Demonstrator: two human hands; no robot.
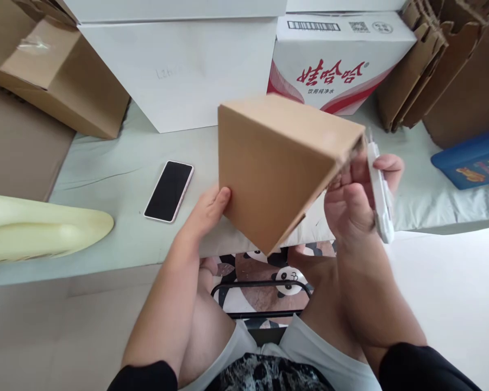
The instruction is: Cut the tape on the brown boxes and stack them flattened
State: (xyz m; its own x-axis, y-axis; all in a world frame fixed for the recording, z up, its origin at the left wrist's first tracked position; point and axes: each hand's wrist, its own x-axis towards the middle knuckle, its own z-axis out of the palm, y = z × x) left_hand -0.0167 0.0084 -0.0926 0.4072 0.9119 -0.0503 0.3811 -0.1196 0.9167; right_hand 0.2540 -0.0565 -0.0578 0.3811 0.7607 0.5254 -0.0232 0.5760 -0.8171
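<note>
A plain brown cardboard box is held tilted above the near edge of the table, one corner pointing down. My left hand grips its left side, thumb on the front face and the other fingers hidden behind. At the box's right edge is my right hand, its palm turned up and fingers curled. A slim white tool that looks like a utility knife is held between the fingers of that hand. Whether the right fingers also touch the box is hard to tell. To the left, a phone lies face up with a dark screen.
White boxes and a red-and-white printed carton stand at the back. An open cardboard box and a pale yellow object are at left. Folded cardboard and a blue package sit at right on the cloth-covered table.
</note>
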